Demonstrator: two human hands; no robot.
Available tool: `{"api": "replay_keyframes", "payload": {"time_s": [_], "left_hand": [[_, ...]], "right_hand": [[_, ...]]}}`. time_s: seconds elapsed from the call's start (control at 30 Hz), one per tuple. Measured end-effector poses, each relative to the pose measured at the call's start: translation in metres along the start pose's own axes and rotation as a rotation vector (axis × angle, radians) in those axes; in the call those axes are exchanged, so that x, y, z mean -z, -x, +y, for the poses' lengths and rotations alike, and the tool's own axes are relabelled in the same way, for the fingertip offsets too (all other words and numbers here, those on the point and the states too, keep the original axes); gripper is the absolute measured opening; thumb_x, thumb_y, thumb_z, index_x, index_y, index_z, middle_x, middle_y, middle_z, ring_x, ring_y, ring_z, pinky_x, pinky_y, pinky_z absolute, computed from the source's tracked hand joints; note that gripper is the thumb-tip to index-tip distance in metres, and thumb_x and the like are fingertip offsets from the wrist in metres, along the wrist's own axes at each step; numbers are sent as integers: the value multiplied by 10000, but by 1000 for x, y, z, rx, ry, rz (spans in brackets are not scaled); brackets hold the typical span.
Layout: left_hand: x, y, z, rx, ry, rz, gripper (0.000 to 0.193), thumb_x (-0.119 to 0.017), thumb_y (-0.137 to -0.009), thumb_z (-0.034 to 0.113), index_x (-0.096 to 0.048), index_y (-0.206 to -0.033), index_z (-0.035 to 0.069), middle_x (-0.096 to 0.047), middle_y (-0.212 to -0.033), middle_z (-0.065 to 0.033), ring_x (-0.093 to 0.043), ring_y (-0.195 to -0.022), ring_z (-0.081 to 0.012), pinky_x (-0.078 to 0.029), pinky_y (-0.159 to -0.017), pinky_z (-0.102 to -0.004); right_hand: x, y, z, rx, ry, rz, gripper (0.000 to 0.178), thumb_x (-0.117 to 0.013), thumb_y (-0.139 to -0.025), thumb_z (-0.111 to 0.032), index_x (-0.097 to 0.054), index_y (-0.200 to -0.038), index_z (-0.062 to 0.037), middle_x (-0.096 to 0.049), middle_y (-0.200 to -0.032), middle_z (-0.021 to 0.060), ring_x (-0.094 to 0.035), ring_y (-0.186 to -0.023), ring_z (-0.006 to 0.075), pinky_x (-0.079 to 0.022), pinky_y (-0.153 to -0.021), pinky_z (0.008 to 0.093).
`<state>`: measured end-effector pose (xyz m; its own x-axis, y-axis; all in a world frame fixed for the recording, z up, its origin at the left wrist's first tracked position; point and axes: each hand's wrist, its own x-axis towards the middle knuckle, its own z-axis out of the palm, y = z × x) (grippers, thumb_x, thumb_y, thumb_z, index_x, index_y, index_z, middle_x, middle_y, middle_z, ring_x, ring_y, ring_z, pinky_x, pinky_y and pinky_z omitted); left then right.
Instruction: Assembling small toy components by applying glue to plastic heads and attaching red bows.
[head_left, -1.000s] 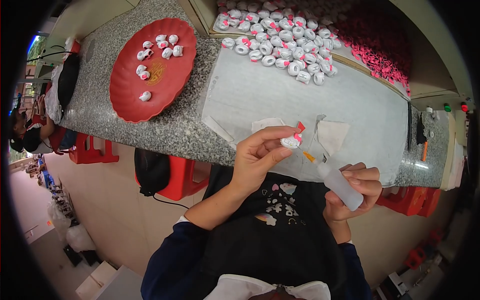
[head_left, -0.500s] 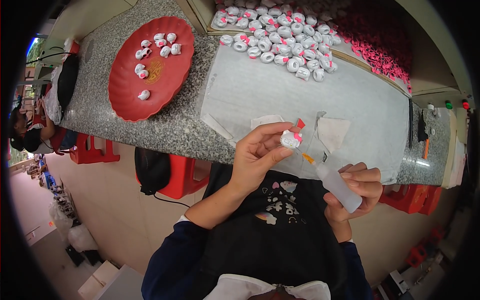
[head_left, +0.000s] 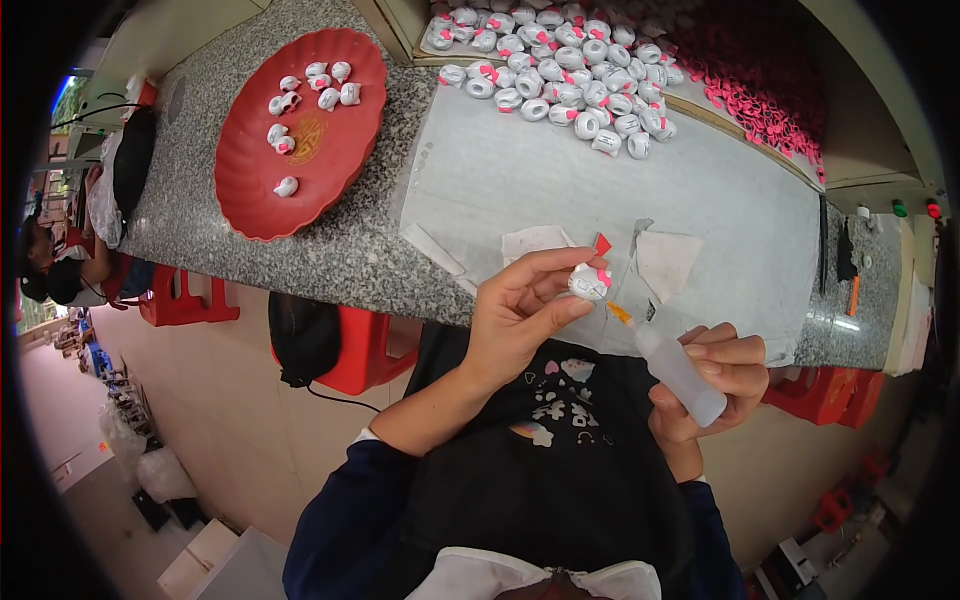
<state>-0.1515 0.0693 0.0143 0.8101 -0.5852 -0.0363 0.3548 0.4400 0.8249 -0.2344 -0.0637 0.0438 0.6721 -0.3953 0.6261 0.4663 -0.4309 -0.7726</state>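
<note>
Head view. Hidden or unclear: the fingertips of the left hand (head_left: 520,315) cover much of the small white figurine (head_left: 590,282), so only its white body and pink bow show; the lower end of the squeeze bottle (head_left: 675,368) is wrapped by the right hand (head_left: 715,380); the pink parts (head_left: 760,75) heaped at the upper right are too small to make out singly.

Pose: the left forearm rises from the lower edge in a dark blue sleeve, the hand raised above the lap, thumb and fingers pinching the figurine. The right hand is curled closed around the translucent bottle, which tilts up and leftward.

Relation: the bottle's orange nozzle (head_left: 620,313) points at the figurine and lies just beside its underside; contact cannot be judged. Both are held in front of the near edge of the granite counter (head_left: 350,250).

On the counter lie a grey mat (head_left: 700,190), a heap of white figurines (head_left: 560,70) and a red plate (head_left: 300,180) bearing several more.
</note>
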Motion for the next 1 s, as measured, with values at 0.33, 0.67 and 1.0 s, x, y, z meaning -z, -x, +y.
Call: {"api": "replay_keyframes", "payload": {"time_s": [0.33, 0.67, 1.0], "left_hand": [[4, -3, -5, -236, -336, -62, 306, -531, -690, -84, -502, -992, -42, -501, -1016, -145, -447, -990, -200, -340, -847, -303], [9, -6, 0, -200, -206, 59, 336, -525, -685, -108, -488, -1013, -48, -491, -1036, -143, -459, -995, -195, -354, -858, -284], [18, -9, 7, -179, -140, 158, 353, -531, -709, -76, -452, -1051, -37, -507, -1035, -142, -494, -953, -173, -382, -821, -266]], "right_hand": [[-1, 0, 1, -31, -35, -24, 431, -746, -575, -230, -420, -814, -82, -441, -745, 42, -436, -561, 113, -397, -494, 221], [14, -16, 14, -113, -70, 39, 359, -702, -617, -173, -419, -800, -49, -429, -780, 68, -453, -587, 141, -411, -534, 252], [55, -115, 153, -330, 641, -104, 236, -533, -706, -50, -481, -933, -17, -489, -797, 61, -534, -699, 180, -427, -572, 278]]}}
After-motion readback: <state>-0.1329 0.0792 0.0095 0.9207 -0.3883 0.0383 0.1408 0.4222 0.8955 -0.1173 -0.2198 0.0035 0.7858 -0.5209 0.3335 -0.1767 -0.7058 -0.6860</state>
